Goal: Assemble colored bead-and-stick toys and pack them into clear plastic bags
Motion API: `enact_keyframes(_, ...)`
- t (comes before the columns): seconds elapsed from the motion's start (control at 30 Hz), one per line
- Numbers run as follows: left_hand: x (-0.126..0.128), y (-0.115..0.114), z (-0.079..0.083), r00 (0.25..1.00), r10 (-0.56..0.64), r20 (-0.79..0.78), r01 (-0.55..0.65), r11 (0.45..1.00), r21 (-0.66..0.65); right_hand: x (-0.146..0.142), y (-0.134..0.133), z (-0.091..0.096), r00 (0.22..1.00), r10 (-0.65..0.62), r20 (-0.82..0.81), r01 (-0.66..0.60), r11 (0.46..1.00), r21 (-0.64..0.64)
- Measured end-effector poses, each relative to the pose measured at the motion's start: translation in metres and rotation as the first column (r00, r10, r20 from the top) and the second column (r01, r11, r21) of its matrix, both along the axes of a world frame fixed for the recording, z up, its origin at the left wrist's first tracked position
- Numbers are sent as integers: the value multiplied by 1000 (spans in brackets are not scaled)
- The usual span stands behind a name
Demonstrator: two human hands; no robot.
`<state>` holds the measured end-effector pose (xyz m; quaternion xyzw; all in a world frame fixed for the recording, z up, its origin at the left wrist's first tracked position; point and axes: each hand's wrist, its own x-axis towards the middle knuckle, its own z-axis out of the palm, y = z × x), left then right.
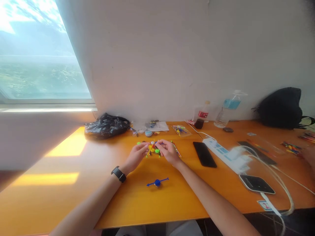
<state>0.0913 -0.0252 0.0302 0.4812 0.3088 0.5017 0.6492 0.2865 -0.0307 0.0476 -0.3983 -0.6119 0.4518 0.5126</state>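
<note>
Colourful pieces (152,150) are being handled mid-frame.
Left hand (136,156) and right hand (170,153) are being used; whether either grip is clamped cannot be told.

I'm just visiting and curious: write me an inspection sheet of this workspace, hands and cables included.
Surface: orange-brown table, sunlit patches at left.
Job's things: small coloured pieces between the hands; blue arrow piece nearer the person.
Clutter: black plastic bag, black phone, clear bottle.
Hands: left hand and right hand at the coloured pieces; exact grip too small to tell.
Cables: white cable looping near the power strip.
Surroundings: window at left, pale wall behind.
</note>
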Motion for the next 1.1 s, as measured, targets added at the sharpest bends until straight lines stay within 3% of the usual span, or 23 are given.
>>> enact_keyframes(0.2, 0, -1, 1, 1000, 2, 14, -2, 1000, -5, 0, 5, -10, 1000, 3, 20, -4, 999, 54)
enact_keyframes(0.77, 2, -3, 0, 999, -33, -24, 34, 999, 37, -1, 2, -9, 996, -3, 92, -9, 992, 128)
enact_keyframes(1.1, 3, -4, -3, 998, -38, -41, 38, 999, 4, -2, 0, -7, 977, 10, 213, -48, 983, 176)
